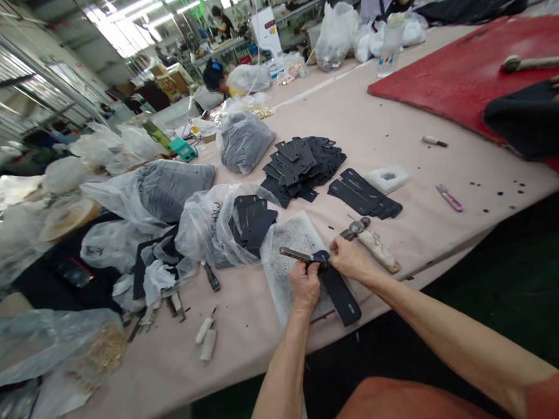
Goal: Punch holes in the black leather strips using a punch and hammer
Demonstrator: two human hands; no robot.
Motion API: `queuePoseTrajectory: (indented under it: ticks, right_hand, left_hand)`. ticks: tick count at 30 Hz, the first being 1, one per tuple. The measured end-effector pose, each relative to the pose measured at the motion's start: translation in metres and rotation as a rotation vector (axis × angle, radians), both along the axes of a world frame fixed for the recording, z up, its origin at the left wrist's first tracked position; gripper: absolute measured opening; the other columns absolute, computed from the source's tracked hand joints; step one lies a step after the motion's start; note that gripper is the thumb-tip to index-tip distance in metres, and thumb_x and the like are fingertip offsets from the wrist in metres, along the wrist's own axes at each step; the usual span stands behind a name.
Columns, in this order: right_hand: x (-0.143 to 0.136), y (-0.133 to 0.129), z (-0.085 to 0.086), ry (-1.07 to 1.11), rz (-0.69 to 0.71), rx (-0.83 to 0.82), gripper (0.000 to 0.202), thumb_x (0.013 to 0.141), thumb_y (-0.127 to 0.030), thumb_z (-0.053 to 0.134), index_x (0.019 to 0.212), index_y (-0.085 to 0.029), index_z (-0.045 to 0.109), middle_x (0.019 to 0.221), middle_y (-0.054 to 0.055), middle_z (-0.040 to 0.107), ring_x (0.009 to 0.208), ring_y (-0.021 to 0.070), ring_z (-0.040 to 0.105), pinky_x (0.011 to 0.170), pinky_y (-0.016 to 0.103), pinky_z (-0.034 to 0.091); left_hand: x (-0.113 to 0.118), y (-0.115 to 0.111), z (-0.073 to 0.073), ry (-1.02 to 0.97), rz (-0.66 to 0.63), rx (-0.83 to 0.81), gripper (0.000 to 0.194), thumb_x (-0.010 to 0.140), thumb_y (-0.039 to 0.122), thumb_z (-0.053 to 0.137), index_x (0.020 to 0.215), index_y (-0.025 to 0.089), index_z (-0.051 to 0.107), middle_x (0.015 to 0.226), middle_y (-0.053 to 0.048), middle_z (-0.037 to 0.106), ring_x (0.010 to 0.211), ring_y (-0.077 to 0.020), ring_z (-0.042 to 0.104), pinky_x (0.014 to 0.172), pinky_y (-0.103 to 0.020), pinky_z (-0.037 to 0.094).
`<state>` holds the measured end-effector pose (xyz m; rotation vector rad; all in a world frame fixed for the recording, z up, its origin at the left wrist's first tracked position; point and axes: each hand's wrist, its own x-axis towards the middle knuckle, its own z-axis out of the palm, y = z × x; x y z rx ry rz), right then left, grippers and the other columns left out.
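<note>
My left hand (305, 286) is closed around a slim metal punch (295, 255), which lies slantwise over the upper end of a black slotted strip (340, 290). The strip rests partly on a pale, speckled pad (278, 271) and reaches to the table's near edge. My right hand (345, 257) is closed at the strip's upper end, with the fingertips pinched on its edge; exactly what they grip is partly hidden. Just beyond that hand lies a hammer (379, 248), its metal head close to the knuckles.
Black strips form a heap (300, 163) and a smaller stack (363, 193) behind the pad. Left of it stands an open plastic bag (208, 225) of black pieces. Snips (449, 197) and a red board (462, 72) lie right; white-handled tools (207, 341) lie left. Other people work nearby.
</note>
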<state>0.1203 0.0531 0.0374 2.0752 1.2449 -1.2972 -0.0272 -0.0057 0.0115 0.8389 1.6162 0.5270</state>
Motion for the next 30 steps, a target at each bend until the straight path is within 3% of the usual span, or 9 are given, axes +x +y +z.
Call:
queuePoseTrajectory:
  ticks: [3, 7, 10, 16, 19, 24, 28, 30]
  right_hand:
    - [0.007, -0.005, 0.004, 0.051, -0.108, -0.036, 0.036, 0.064, -0.011, 0.058, 0.100, -0.009, 0.061, 0.084, 0.007, 0.063, 0.076, 0.0152, 0.053, 0.067, 0.024, 0.035]
    - [0.008, -0.012, 0.012, 0.150, -0.342, -0.073, 0.023, 0.060, -0.010, 0.058, 0.082, -0.008, 0.063, 0.070, 0.003, 0.058, 0.068, 0.0128, 0.049, 0.060, 0.023, 0.033]
    - [0.003, -0.010, 0.012, 0.158, -0.449, -0.084, 0.016, 0.059, -0.011, 0.055, 0.075, -0.010, 0.059, 0.062, 0.000, 0.053, 0.059, 0.0102, 0.045, 0.054, 0.023, 0.031]
    - [0.007, -0.003, 0.009, 0.227, -0.593, -0.140, 0.015, 0.051, -0.013, 0.054, 0.064, -0.013, 0.049, 0.049, -0.002, 0.043, 0.047, 0.0088, 0.039, 0.045, 0.023, 0.023]
    - [0.017, -0.005, 0.011, 0.280, -0.686, -0.167, 0.024, 0.050, -0.015, 0.052, 0.073, -0.014, 0.048, 0.051, -0.004, 0.042, 0.046, 0.0081, 0.038, 0.044, 0.022, 0.023]
    - [0.027, -0.011, 0.010, 0.430, -0.915, -0.185, 0.063, 0.045, -0.012, 0.052, 0.108, -0.015, 0.049, 0.062, -0.007, 0.046, 0.042, 0.0057, 0.033, 0.042, 0.021, 0.019]
    - [0.030, -0.013, 0.007, 0.557, -1.094, -0.297, 0.066, 0.043, -0.011, 0.052, 0.109, -0.016, 0.046, 0.067, -0.007, 0.050, 0.040, 0.0040, 0.027, 0.042, 0.020, 0.014]
    - [0.032, -0.014, 0.007, 0.602, -1.060, -0.289, 0.062, 0.045, -0.011, 0.052, 0.107, -0.017, 0.047, 0.066, -0.008, 0.049, 0.041, 0.0040, 0.027, 0.042, 0.021, 0.014]
  left_hand:
    - [0.001, -0.002, 0.001, -0.062, -0.052, 0.012, 0.018, 0.086, 0.026, 0.053, 0.086, 0.014, 0.066, 0.083, -0.005, 0.067, 0.078, -0.0141, 0.062, 0.072, -0.025, 0.044]
    - [0.001, -0.003, 0.001, -0.142, -0.092, 0.032, 0.017, 0.084, 0.022, 0.054, 0.092, 0.015, 0.067, 0.090, -0.004, 0.068, 0.086, -0.0142, 0.063, 0.081, -0.025, 0.046]
    - [0.000, -0.002, 0.000, -0.207, -0.063, 0.029, 0.018, 0.084, 0.020, 0.053, 0.095, 0.015, 0.067, 0.093, -0.004, 0.068, 0.089, -0.0135, 0.063, 0.084, -0.025, 0.047]
    - [0.003, 0.002, 0.006, -0.176, -0.011, -0.047, 0.018, 0.085, 0.027, 0.055, 0.090, 0.014, 0.067, 0.088, -0.005, 0.068, 0.083, -0.0139, 0.062, 0.077, -0.024, 0.046]
    - [0.009, 0.002, 0.011, -0.145, -0.056, -0.044, 0.017, 0.085, 0.025, 0.053, 0.087, 0.014, 0.066, 0.086, -0.005, 0.068, 0.079, -0.0132, 0.062, 0.074, -0.023, 0.045]
    - [0.016, 0.000, 0.010, -0.131, -0.137, 0.025, 0.015, 0.084, 0.022, 0.051, 0.087, 0.015, 0.065, 0.085, -0.004, 0.067, 0.077, -0.0119, 0.062, 0.074, -0.022, 0.045]
    - [0.016, -0.001, 0.009, -0.101, -0.151, 0.037, 0.018, 0.086, 0.024, 0.050, 0.090, 0.015, 0.065, 0.085, -0.004, 0.067, 0.078, -0.0121, 0.062, 0.074, -0.022, 0.045]
    - [0.016, -0.002, 0.009, -0.068, -0.174, 0.035, 0.019, 0.087, 0.026, 0.049, 0.089, 0.015, 0.065, 0.083, -0.005, 0.067, 0.077, -0.0129, 0.062, 0.072, -0.023, 0.044]
